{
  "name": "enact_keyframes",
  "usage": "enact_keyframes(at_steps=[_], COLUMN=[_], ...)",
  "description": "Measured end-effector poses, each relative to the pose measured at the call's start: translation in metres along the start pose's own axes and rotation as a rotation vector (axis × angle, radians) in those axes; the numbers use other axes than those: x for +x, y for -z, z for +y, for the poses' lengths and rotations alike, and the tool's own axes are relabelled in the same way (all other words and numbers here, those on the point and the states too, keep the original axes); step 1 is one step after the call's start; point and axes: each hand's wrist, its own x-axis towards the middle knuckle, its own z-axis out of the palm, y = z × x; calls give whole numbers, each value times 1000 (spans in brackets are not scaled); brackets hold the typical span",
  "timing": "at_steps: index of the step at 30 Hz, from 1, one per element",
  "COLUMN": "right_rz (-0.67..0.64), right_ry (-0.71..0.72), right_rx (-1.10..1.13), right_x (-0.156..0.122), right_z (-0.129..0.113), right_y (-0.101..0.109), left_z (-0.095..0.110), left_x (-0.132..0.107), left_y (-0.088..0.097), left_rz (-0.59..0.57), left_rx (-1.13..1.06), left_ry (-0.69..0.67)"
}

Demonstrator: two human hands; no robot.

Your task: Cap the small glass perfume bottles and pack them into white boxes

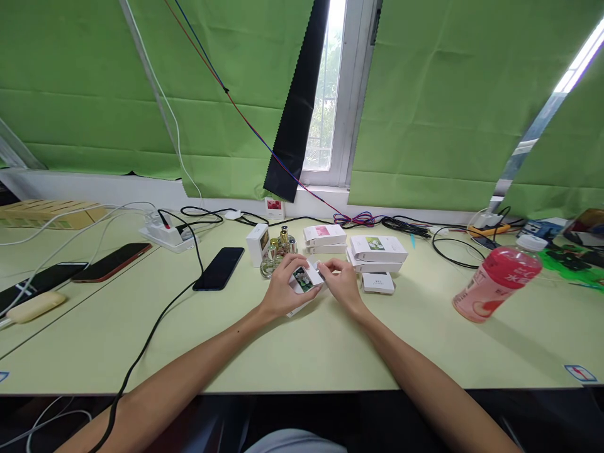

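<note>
My left hand is wrapped round a small white box with a dark green and white flower picture on its face. My right hand pinches at the box's right end, where a flap seems to be; the fingertips partly hide it. Just behind my left hand stand several small glass bottles with gold caps. An upright white box is beside them. To the right of my right hand lie a small flat white box and stacked white boxes with flower pictures.
A black phone lies left of the bottles, with a black cable running past it to the table's front edge. A pink drink bottle stands at the right. A power strip and tangled cables line the back.
</note>
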Motion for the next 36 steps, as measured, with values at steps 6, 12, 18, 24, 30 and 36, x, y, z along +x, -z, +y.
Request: enact_keyframes(at_steps=[6, 12, 18, 24, 30, 36], right_rz=[1, -1, 7, 23, 44, 19], right_ry=[9, 5, 10, 0, -45, -157], right_rx=[-6, -14, -52, -68, -61, 29], right_x=[0, -1, -2, -2, -1, 1], right_z=[1, -1, -4, -3, -1, 4], right_y=[-1, 0, 1, 1, 0, -2], left_z=[0, 0, 0, 0, 0, 0], left_x=[0, 0, 0, -1, 0, 0], left_y=[0, 0, 0, 0, 0, 0], left_rz=[-1, -1, -4, 0, -2, -2], left_rx=[-5, -11, -9, -10, -18, -18], left_ry=[8, -2, 9, 13, 9, 5])
